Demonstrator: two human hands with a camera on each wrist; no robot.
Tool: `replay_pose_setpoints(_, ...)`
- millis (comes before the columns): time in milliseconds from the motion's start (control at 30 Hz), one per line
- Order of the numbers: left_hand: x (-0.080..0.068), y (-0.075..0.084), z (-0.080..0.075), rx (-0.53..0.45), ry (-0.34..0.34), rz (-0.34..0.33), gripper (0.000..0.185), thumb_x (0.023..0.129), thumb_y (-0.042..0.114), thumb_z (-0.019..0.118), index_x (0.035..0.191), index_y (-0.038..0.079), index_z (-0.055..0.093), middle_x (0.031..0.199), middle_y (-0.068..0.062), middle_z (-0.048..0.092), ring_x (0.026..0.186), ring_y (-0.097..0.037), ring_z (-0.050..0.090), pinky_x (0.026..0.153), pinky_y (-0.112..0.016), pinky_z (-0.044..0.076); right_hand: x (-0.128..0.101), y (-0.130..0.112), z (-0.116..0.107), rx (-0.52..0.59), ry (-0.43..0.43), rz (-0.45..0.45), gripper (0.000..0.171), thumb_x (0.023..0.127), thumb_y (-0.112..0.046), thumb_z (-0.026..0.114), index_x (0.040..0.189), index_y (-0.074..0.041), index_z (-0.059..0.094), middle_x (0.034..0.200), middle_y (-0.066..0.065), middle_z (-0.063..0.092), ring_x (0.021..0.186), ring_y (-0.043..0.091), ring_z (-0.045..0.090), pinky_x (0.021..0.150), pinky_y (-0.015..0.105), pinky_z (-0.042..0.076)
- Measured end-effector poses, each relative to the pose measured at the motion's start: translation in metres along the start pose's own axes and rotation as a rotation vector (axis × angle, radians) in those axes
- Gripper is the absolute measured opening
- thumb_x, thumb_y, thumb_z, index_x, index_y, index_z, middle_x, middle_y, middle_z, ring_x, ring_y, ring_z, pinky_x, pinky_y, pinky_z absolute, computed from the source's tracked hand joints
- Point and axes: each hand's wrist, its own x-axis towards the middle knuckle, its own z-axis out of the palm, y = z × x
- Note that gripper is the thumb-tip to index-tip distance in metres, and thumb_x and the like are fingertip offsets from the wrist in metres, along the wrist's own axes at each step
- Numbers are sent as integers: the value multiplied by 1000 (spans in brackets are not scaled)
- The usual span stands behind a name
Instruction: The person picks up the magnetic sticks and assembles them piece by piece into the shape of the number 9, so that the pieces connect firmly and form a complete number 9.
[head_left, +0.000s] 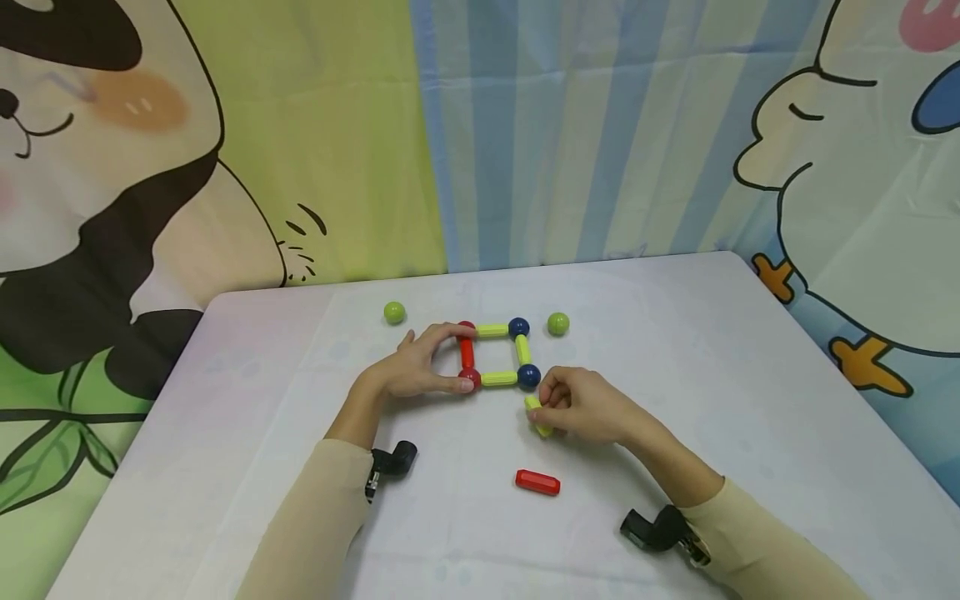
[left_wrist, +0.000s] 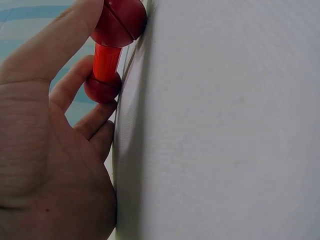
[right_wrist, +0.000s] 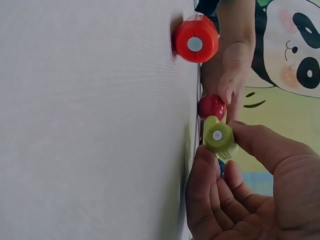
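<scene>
On the white table lies a square frame of magnetic rods and balls, with yellow-green rods (head_left: pixel 498 379) on three sides and a red rod (head_left: pixel 467 353) on the left. Red balls form its left corners and dark blue balls (head_left: pixel 528 376) its right ones. My left hand (head_left: pixel 412 367) holds the red side, thumb on the near red ball (head_left: pixel 471 379) and fingers at the far one. Between thumb and fingertips, my right hand (head_left: pixel 588 404) pinches a loose yellow-green magnetic rod (right_wrist: pixel 212 143), close to the near blue corner. Its white end disc faces the right wrist camera.
A loose red rod (head_left: pixel 537 482) lies nearer the front of the table. Two green balls sit behind the frame, one at the left (head_left: pixel 394 312) and one at the right (head_left: pixel 558 323). A printed cloth (head_left: pixel 570 150) hangs beyond the table's far edge.
</scene>
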Motion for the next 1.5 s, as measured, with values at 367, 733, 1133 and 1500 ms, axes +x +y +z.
replay_pose_setpoints(367,0,1,0,16,10,4,83,80,55,83,150,39,43,162,2,36,155,-22,24,123,-59,-10,6,3,1,135,24,85,27,93,-24,77,97,-6,58,80,6,67,73,21,67,69,32,55)
replay_pose_setpoints(733,2,3,0,25,6,-16,83,79,57,83,149,42,43,163,1,35,156,-23,22,123,-58,-11,9,7,1,166,33,86,31,95,-28,76,94,-4,56,80,9,65,73,20,69,72,32,59)
replay_pose_setpoints(1133,1,4,0,21,-3,-14,83,79,57,83,150,42,42,163,1,34,156,-23,22,123,-57,-11,14,6,-11,41,50,37,26,98,-31,71,90,-9,59,81,5,69,74,19,67,69,32,55)
replay_pose_setpoints(1500,-2,-1,2,9,22,0,83,79,57,83,151,42,42,164,4,34,156,-22,23,123,-55,-11,30,15,-47,-127,224,-176,16,97,-26,72,97,-14,62,96,2,66,89,20,64,71,33,50)
